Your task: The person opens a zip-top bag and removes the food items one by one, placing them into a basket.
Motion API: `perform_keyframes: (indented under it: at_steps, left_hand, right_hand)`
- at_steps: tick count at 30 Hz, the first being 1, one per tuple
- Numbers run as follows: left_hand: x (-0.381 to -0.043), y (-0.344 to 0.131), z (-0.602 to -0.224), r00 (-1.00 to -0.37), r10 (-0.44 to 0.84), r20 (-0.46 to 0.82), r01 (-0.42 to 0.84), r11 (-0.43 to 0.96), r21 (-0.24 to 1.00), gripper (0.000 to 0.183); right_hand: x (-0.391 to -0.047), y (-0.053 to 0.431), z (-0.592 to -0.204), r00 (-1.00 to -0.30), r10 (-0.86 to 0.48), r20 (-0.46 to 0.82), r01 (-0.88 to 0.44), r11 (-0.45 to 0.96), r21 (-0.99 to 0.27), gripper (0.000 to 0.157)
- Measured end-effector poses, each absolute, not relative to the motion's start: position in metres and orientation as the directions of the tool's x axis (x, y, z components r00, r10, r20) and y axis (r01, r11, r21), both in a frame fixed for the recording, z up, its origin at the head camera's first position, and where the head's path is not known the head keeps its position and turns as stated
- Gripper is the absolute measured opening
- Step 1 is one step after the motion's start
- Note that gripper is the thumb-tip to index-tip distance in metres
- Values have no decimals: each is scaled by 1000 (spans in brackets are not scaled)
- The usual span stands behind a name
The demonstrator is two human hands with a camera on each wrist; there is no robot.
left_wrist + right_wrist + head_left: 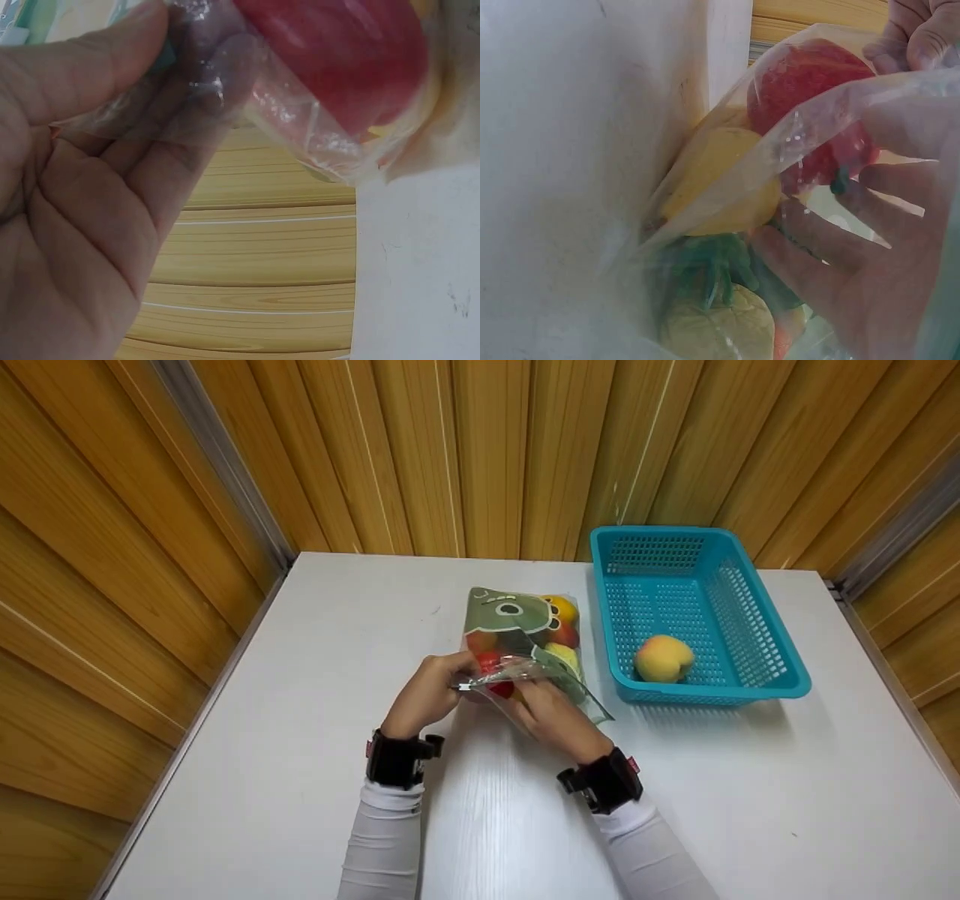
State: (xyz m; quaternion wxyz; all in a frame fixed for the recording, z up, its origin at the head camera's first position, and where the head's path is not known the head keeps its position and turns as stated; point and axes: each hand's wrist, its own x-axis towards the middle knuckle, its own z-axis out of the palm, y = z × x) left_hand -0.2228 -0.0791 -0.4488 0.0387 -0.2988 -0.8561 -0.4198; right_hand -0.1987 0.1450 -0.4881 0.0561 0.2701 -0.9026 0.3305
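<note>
A clear zip bag (pixel 495 613) with a green cartoon print lies on the table, filled with several play fruits and vegetables. My left hand (pixel 427 694) pinches the bag's mouth at its left side, thumb over the plastic. Inside the opening is my right hand (pixel 559 720), its fingers spread and reaching toward a red pepper-like piece (pixel 810 90) with a green stem. Beside those fingertips sit a yellow fruit (pixel 724 180) and a cream-coloured piece (pixel 720 326) with a green leafy top. Plastic film blurs part of the contents.
A blue perforated basket (pixel 795 682) stands on the white table (pixel 315 660) to the right of the bag. One yellow peach (pixel 664 658) lies in its near left corner. Wood-patterned panels (pixel 487 457) rise behind the table.
</note>
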Motion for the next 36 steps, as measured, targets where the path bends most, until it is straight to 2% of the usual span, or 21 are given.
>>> perform_keyframes:
  at_steps: [4,12,19,30,36]
  left_hand:
    - [-223,-78,-449,-814,482,325,553,470,688,44]
    - [-222,-73,-449,-807,492,327,557,451,697,38]
    - [-221,-68,-449,-783,516,347,590,439,678,34]
    - [-220,-64,-450,-781,531,329,581,423,696,37]
    - [-218,-64,-448,-780,533,327,578,414,703,38]
  right_hand:
    - [-196,144,-486,-847,-426,319,-532,649,-544,52]
    - [-196,144,-489,-816,-386,430,-574,623,-531,64]
    - [-198,139,-494,-802,-333,495,-580,635,-511,62]
    - [-198,136,-498,-799,-326,505,-589,591,-551,67]
    - [-199,132,-500,-811,-309,496,-577,560,-594,65]
